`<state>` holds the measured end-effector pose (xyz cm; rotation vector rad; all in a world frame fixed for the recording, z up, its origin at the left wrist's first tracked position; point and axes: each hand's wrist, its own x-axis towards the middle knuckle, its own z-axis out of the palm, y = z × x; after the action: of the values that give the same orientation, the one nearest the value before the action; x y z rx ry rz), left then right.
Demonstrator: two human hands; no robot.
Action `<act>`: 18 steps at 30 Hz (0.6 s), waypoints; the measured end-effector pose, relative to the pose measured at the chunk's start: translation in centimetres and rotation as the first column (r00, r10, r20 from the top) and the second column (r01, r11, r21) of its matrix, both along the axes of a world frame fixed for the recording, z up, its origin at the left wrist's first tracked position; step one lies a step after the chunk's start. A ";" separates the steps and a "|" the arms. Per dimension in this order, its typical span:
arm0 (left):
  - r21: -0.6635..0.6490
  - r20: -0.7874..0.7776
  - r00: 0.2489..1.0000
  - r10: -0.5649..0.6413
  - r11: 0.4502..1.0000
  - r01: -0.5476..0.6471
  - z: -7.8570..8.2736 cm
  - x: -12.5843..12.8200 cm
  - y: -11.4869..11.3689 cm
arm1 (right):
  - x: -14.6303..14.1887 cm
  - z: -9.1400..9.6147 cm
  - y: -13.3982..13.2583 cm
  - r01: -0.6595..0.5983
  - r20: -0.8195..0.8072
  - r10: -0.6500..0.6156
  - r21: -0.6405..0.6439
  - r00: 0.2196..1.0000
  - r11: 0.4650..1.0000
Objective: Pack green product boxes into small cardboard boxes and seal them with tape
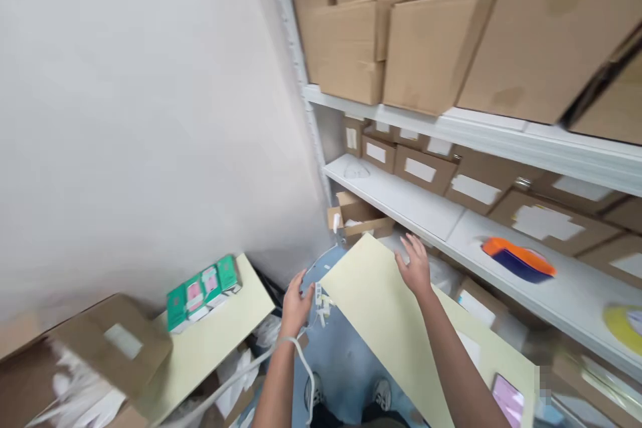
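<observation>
My left hand (295,305) is raised over the gap between two pale yellow tables, thumb and fingers apart, holding nothing I can see. Just right of it, small white pieces like a power strip with plugs (319,301) show near the table corner; whether the hand touches them I cannot tell. A white cable (241,372) runs by my left wrist. Over the right-hand table (374,294) hovers my right hand (415,267), fingers spread and empty. A phone with a pinkish screen (507,400) lies on that table, beside my right forearm.
Green boxes (203,293) stand in a row on the left table (221,321), behind an opened carton (113,344). Metal shelving (401,197) on the right bears cardboard boxes (436,47), an orange and dark blue item (519,259) and a yellow roll (624,326). A wall rises at left.
</observation>
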<state>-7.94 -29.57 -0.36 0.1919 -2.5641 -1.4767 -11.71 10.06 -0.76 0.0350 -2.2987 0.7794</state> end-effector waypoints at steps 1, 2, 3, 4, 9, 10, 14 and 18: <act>-0.003 -0.009 0.999 0.044 0.999 -0.044 -0.3 0.8 -1.8 | -0.7 0.0 -2.5 -0.057 0.006 0.057 -0.009 0.998 0.998; -0.004 -0.015 0.996 0.087 0.996 -0.087 -0.6 1.5 -3.5 | -1.4 0.1 -5.0 -0.114 0.013 0.114 -0.015 0.993 0.993; -0.001 -0.015 0.992 0.125 0.992 -0.125 -0.9 2.3 -5.2 | -2.0 0.2 -7.6 -0.171 0.020 0.171 -0.020 0.985 0.985; 0.004 -0.010 0.987 0.162 0.987 -0.162 -1.2 3.1 -6.8 | -2.4 0.2 -10.2 -0.225 0.028 0.226 -0.024 0.974 0.974; 0.007 0.052 0.950 0.308 0.951 -0.308 -3.2 6.6 -14.9 | -3.5 -0.2 -24.0 -0.459 0.088 0.459 -0.024 0.884 0.888; 0.004 0.065 0.943 0.326 0.945 -0.327 -3.8 7.0 -16.7 | -3.5 -0.4 -26.8 -0.498 0.103 0.497 -0.022 0.861 0.867; -0.021 0.120 0.918 0.379 0.925 -0.379 -6.4 7.1 -24.8 | -3.3 -2.2 -38.0 -0.603 0.184 0.597 -0.028 0.781 0.797; -0.085 0.173 0.894 0.413 0.911 -0.404 -9.4 4.6 -32.8 | -3.9 -4.9 -47.9 -0.685 0.292 0.667 -0.051 0.686 0.727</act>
<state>-3.36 -62.35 -9.74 0.8465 -2.4811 -1.2860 -15.65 -37.84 -5.71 0.9151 -2.6021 1.1350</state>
